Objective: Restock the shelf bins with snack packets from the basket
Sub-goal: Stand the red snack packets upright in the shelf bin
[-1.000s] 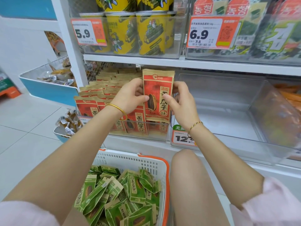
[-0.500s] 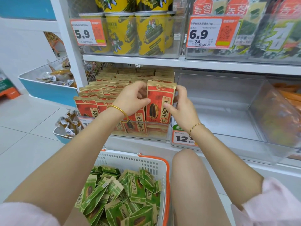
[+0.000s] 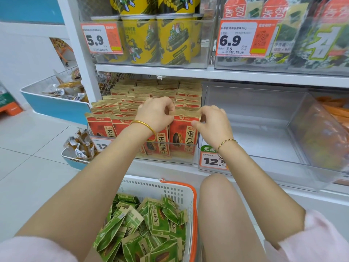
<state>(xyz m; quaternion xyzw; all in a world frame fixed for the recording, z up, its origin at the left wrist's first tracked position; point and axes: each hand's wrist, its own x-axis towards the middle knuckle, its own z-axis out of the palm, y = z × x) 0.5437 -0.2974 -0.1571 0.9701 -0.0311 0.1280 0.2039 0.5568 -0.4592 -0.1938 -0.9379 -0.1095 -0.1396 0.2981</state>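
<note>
A red sunflower-seed packet (image 3: pixel 184 137) stands upright at the front right of a clear shelf bin (image 3: pixel 166 159) packed with rows of the same red packets. My left hand (image 3: pixel 156 113) pinches the packet's top left corner and my right hand (image 3: pixel 212 123) pinches its top right edge. Below, a white basket with an orange rim (image 3: pixel 175 190) sits by my knee and holds several green seed packets (image 3: pixel 149 225).
An empty clear bin (image 3: pixel 255 129) stands right of the red-packet bin, with a 12.8 price tag (image 3: pixel 212 157) on its front. Yellow cans (image 3: pixel 156 38) and seaweed packs (image 3: pixel 302 35) fill the shelf above. Blue-and-white bins of wrapped snacks (image 3: pixel 62 91) sit at left over tiled floor.
Both hands have lowered the red packet from above the bin down into the front row, where it now stands among the others.
</note>
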